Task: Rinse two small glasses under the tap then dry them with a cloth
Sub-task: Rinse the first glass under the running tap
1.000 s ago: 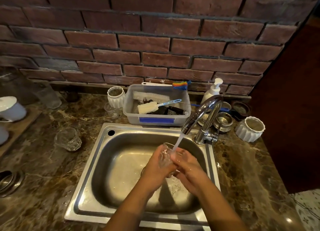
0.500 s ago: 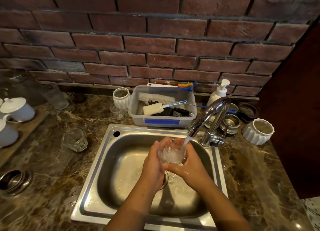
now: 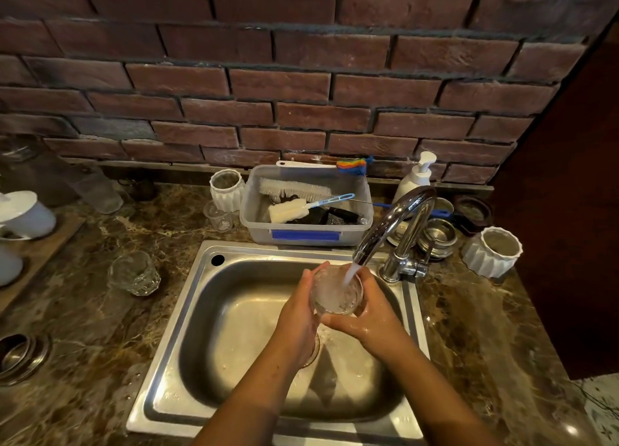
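A small clear glass [image 3: 336, 292] is held upright over the steel sink [image 3: 187, 315], directly under the chrome tap [image 3: 395, 224]. Water runs from the spout into the glass and fills it. My left hand [image 3: 298, 315] wraps its left side and my right hand [image 3: 365, 311] cups its right side and bottom. A second small cut glass [image 3: 134, 273] stands on the marble counter left of the sink. No cloth is visible.
Behind the sink sits a plastic tub [image 3: 306, 207] with brushes, a soap pump [image 3: 417, 177], white ribbed cups [image 3: 492, 251] [image 3: 227, 188], a small glass [image 3: 218, 216] and steel bowls [image 3: 437, 236]. White teapots [image 3: 23, 212] stand on a wooden tray at the left.
Both hands lifted the glass higher and turned it mouth-up under the stream; water now pours straight into it. The view also shifted slightly.
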